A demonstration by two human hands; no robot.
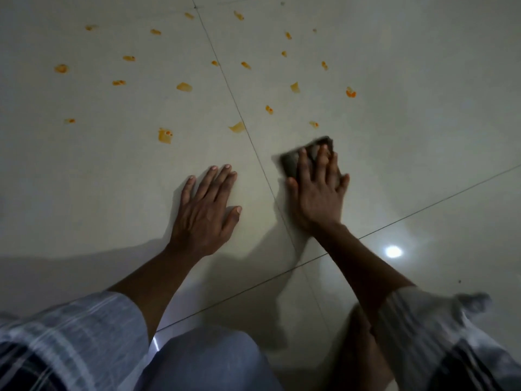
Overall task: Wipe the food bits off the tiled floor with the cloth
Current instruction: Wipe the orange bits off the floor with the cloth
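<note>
Several orange food bits (165, 135) lie scattered over the pale tiled floor (112, 170), across the far half of the view. A small dark cloth (293, 162) lies flat on the floor just right of a grout line. My right hand (317, 193) presses down on the cloth with fingers spread, covering most of it. My left hand (207, 210) rests palm-down on the bare tile to the left, fingers apart, holding nothing. The nearest bits (313, 124) sit just beyond the cloth.
Dark grout lines (253, 148) cross the floor diagonally. A bright light reflection (393, 251) shines on the tile at the right. My knees and striped sleeves (84, 334) fill the bottom of the view.
</note>
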